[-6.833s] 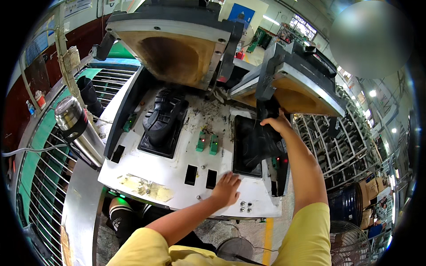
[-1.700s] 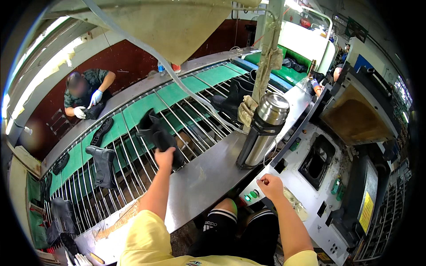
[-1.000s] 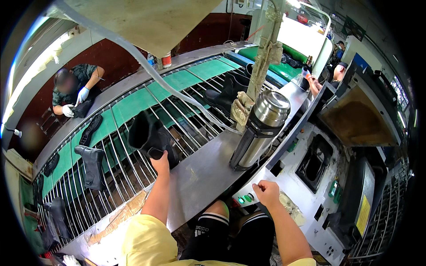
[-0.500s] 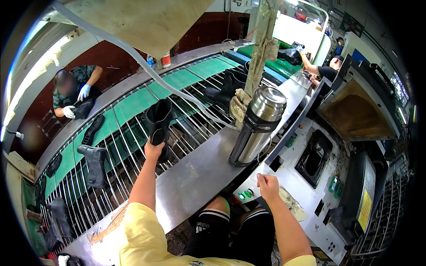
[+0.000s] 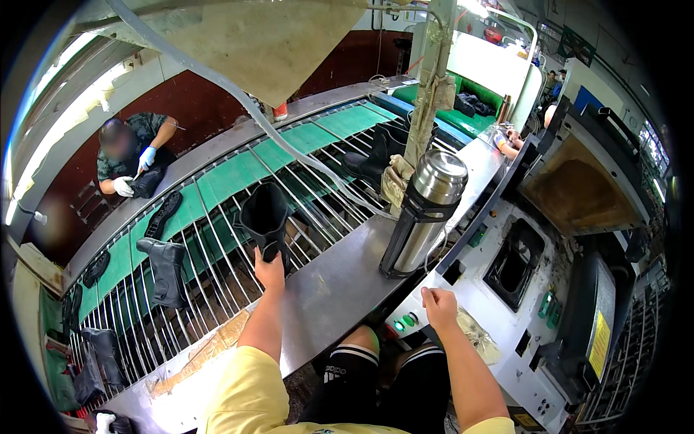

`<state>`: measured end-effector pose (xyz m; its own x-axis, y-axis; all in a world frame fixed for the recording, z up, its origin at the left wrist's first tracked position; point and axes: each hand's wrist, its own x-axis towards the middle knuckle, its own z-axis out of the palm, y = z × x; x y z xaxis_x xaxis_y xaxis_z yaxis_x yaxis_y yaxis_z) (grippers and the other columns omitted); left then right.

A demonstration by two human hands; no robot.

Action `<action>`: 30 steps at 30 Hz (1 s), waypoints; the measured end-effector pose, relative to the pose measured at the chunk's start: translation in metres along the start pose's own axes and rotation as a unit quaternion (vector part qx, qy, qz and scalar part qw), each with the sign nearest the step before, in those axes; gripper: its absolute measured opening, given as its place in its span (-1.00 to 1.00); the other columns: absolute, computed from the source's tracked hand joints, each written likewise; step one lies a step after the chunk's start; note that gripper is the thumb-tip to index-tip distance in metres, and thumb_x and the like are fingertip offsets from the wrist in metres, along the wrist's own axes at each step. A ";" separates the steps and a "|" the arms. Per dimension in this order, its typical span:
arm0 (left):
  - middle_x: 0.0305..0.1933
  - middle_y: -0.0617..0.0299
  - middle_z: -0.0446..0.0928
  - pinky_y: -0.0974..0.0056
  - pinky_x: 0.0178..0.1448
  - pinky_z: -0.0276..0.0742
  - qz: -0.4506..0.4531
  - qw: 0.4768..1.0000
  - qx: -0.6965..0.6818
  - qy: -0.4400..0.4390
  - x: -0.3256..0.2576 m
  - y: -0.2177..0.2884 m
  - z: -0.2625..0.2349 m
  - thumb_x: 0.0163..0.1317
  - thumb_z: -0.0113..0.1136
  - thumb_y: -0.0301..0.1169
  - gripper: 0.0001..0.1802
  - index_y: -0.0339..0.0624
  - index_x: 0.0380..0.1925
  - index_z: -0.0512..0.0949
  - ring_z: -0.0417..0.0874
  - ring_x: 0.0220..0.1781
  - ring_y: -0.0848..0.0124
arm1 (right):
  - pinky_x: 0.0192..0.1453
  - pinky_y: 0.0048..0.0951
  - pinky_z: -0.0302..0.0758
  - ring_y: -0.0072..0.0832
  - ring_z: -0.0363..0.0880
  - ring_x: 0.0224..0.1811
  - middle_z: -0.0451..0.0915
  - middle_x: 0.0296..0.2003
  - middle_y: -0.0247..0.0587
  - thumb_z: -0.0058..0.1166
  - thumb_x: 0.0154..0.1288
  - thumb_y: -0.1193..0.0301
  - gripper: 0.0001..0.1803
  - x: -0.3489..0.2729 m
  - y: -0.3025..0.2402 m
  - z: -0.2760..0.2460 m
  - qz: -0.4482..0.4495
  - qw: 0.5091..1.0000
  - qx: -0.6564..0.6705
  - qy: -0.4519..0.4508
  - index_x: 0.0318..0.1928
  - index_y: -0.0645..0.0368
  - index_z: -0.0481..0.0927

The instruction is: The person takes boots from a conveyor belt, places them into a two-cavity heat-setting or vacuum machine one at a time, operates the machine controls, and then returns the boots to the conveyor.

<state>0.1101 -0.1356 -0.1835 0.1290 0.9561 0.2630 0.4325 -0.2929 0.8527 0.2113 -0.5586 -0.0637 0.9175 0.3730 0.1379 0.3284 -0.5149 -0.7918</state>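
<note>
My left hand [image 5: 270,273] is closed around the lower back of a black boot [image 5: 264,217] over the metal rods of the conveyor rack. The boot's wide shaft opening tilts up toward me; its sole is hidden. My right hand [image 5: 439,307] is curled into a loose fist, with nothing showing in it. It hovers in front of the white machine [image 5: 463,278], close to lit green buttons [image 5: 406,320] on its front. A steel flask [image 5: 426,217] with a black carrier stands on the metal ledge [image 5: 318,289] between my hands.
Several black boots, one of them grey-black [image 5: 165,269], lie along the rod conveyor [image 5: 206,275] with its green belt [image 5: 296,135]. Across it a gloved co-worker [image 5: 137,155] handles a dark shoe. A post [image 5: 431,94] and hanging hose [image 5: 238,94] rise nearby. The machine's lid [image 5: 589,181] stands raised.
The boot in my left hand has tipped, so its opening faces me more. My right hand stays nearly still. At the back right, a co-worker has drawn away from the dark item on the green belt.
</note>
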 end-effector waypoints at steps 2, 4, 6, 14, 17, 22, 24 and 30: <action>0.16 -0.13 0.50 0.18 0.22 0.43 0.004 0.999 -0.033 0.022 -0.004 -0.004 0.003 -0.06 0.37 -0.34 -0.27 -0.25 0.21 0.42 0.54 0.17 0.02 | -0.53 -0.35 0.27 -0.42 0.40 -0.70 0.45 -0.75 -0.23 0.12 0.23 0.23 -0.63 -0.001 -0.002 0.002 0.004 1.000 0.009 0.009 -0.62 0.23 0.55; 0.20 -0.12 0.47 0.18 0.24 0.42 -0.052 0.997 -0.054 -0.005 -0.016 0.013 0.003 -0.06 0.38 -0.35 -0.26 -0.25 0.21 0.41 0.53 0.19 0.02 | -0.50 -0.31 0.32 -0.30 0.45 -0.67 0.49 -0.71 -0.19 0.19 0.16 0.26 -0.69 -0.001 0.001 -0.001 0.002 0.999 -0.001 0.035 -0.57 0.24 0.57; 0.21 -0.11 0.46 0.17 0.24 0.41 -0.060 0.996 -0.065 -0.010 -0.017 0.017 0.005 -0.07 0.38 -0.37 -0.27 -0.23 0.20 0.42 0.52 0.19 0.01 | -0.50 -0.35 0.31 -0.34 0.44 -0.65 0.51 -0.68 -0.21 0.20 0.12 0.34 -0.76 -0.002 0.006 0.000 -0.069 0.994 0.022 0.087 -0.55 0.24 0.57; 0.13 -0.08 0.48 0.13 0.22 0.41 -0.061 0.991 -0.118 -0.021 0.028 -0.010 0.040 -0.15 0.47 -0.29 -0.11 -0.31 0.24 0.31 0.51 0.18 0.02 | -0.35 -0.57 0.32 -0.68 0.38 -0.48 0.44 -0.60 -0.46 0.16 0.25 0.39 -0.82 0.000 0.000 -0.008 0.095 0.976 0.180 -0.077 -0.47 0.20 0.56; 0.14 -0.07 0.46 0.17 0.23 0.40 -0.030 0.983 -0.148 -0.101 0.012 0.018 0.048 -0.20 0.50 -0.37 -0.01 -0.40 0.27 0.22 0.51 0.15 0.10 | -0.25 -0.62 0.32 -0.74 0.39 -0.36 0.48 -0.47 -0.53 0.09 0.32 0.42 -0.88 -0.020 -0.014 -0.036 0.173 0.935 0.290 -0.108 -0.32 0.21 0.55; -0.23 0.15 0.54 0.21 -0.10 0.47 -0.099 0.951 -0.245 -0.163 -0.040 0.018 0.002 0.01 0.23 -0.44 -0.55 -0.28 -0.07 0.37 0.56 -0.21 0.28 | -0.06 -0.58 0.39 -0.66 0.44 -0.28 0.53 -0.33 -0.43 0.05 0.38 0.36 -0.85 -0.071 -0.055 -0.052 0.093 0.840 0.442 -0.300 -0.19 0.18 0.54; -0.19 0.21 0.51 0.27 -0.09 0.44 -0.108 0.834 -0.345 -0.417 -0.139 0.087 -0.048 0.28 0.06 -0.30 -0.72 -0.24 -0.11 0.39 0.50 -0.18 0.42 | 0.00 -0.58 0.37 -0.66 0.42 -0.21 0.50 -0.26 -0.42 0.05 0.39 0.32 -0.81 -0.100 -0.053 -0.051 0.064 0.814 0.483 -0.315 -0.11 0.17 0.49; -0.22 0.05 0.51 0.26 -0.05 0.46 -0.004 0.637 -0.451 -0.626 -0.286 0.178 -0.163 0.33 0.01 -0.09 -0.56 -0.34 -0.30 0.50 0.53 -0.18 0.31 | 0.08 -0.42 0.32 -0.46 0.36 -0.07 0.41 -0.19 -0.29 0.12 0.29 0.04 -0.51 -0.162 -0.080 -0.016 -0.114 0.897 0.327 -0.274 -0.09 0.21 0.38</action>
<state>0.0045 -0.4618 -0.0336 0.9839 0.0469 0.1727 -0.1778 0.3681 0.9126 0.0403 -0.5898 -0.0136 0.5368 0.8265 0.1695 0.1270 0.1195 -0.9847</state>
